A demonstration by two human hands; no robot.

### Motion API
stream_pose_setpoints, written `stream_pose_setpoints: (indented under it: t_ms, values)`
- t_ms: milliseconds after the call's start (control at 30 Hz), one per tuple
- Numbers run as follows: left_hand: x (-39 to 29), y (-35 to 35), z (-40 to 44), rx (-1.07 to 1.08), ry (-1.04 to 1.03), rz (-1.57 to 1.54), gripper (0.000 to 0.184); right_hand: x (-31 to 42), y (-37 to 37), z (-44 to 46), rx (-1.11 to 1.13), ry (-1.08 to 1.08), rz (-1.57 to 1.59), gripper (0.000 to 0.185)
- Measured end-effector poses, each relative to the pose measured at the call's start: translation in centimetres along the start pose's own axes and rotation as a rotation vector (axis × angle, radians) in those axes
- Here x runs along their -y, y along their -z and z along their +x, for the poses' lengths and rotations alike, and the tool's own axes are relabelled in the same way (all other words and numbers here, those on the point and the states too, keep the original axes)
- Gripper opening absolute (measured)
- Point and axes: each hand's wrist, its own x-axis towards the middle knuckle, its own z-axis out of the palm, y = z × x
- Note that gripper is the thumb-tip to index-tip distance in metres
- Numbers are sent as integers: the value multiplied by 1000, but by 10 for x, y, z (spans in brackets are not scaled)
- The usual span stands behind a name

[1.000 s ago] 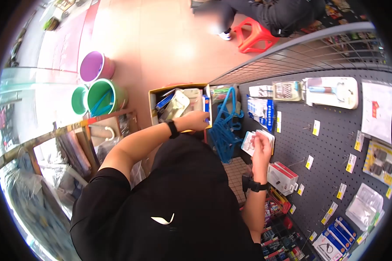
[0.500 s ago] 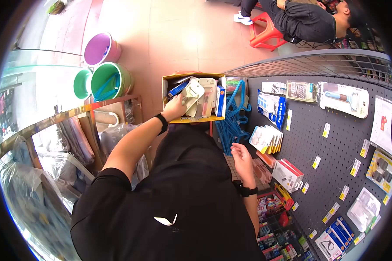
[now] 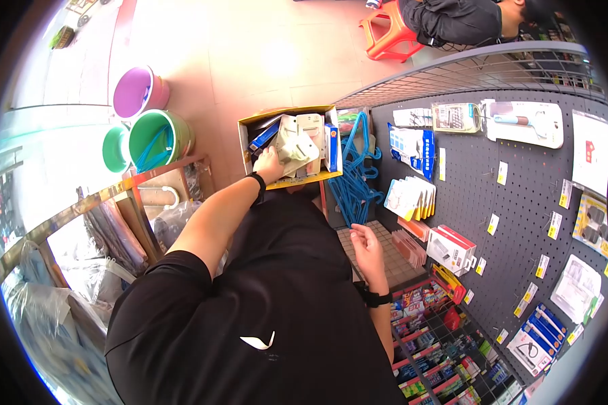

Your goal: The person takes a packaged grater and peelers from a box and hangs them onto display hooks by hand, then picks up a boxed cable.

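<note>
A cardboard box with yellow edges (image 3: 323, 177) stands in front of my body, filled with packaged goods. My left hand (image 3: 269, 166) reaches over its near left side, fingers closed on the edge of a white blister pack (image 3: 298, 150) that lies tilted on top. Beside this pack are another pale pack (image 3: 311, 124) and a blue-and-white box (image 3: 331, 147). My fingertips are partly hidden among the packs. My right hand (image 3: 369, 254) hangs in the air left of the pegboard, holding nothing, with its fingers loosely bent and apart.
On the right a grey pegboard (image 3: 479, 196) carries hanging packs and price tags. Blue hangers (image 3: 358, 175) hang beside the box. Green (image 3: 182, 138) and purple (image 3: 157, 94) buckets stand left, above plastic-wrapped clothes (image 3: 54, 317). A person (image 3: 452, 20) sits by a red stool (image 3: 390, 32).
The view has shifted, so the surroundings sit higher. In the box, the white blister pack has turned and moved slightly right with my left hand at it. My right hand stays free.
</note>
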Motion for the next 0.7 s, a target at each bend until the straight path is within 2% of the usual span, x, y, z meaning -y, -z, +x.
stream_pose_setpoints:
  t_ms: [33, 133, 167, 200, 267, 300, 333, 400, 433, 467, 533, 567, 600, 700]
  values:
    - [-2, 0, -6, -116, -35, 14, 58, -2, -1, -3, -6, -4, 6, 27]
    - [-9, 14, -14, -68, -10, -49, 58, -1, -5, -7, -10, 12, 46, 27]
    - [7, -2, -7, -196, -154, -85, 40, 0, -7, -7, -12, 12, 51, 27]
    - [4, 5, -11, -195, -160, -82, 40, 0, -7, -7, -14, 12, 56, 27]
    - [-6, 25, -21, -9, -236, 35, 27, 0, -9, -7, -21, 16, 71, 27]
    - [-8, 25, -24, -117, -286, -26, 20, 0, -9, -7, -21, 20, 83, 27]
    - [-11, 29, -26, -118, -291, -22, 20, 1, -8, -6, -26, 22, 87, 27]
    - [-31, 56, -38, -52, -319, -165, 24, 1, -7, -5, -34, 29, 72, 26]
    - [-44, 68, -53, -38, -296, -373, 25, 3, -6, -4, -43, 33, 76, 26]
    - [-53, 77, -62, -37, -306, -369, 25, 6, -5, -4, -47, 52, 73, 26]
    - [-72, 94, -79, 206, -304, -801, 21, 13, -4, -3, -60, 74, 69, 26]
    - [-84, 104, -89, 323, -221, -892, 20, 18, -3, -1, -65, 101, 101, 26]
    - [-96, 111, -101, 328, -231, -891, 20, 23, -2, 1, -69, 128, 133, 27]
    - [-127, 126, -128, 568, -346, -1036, 19, 51, 1, 1, -73, 165, 243, 27]
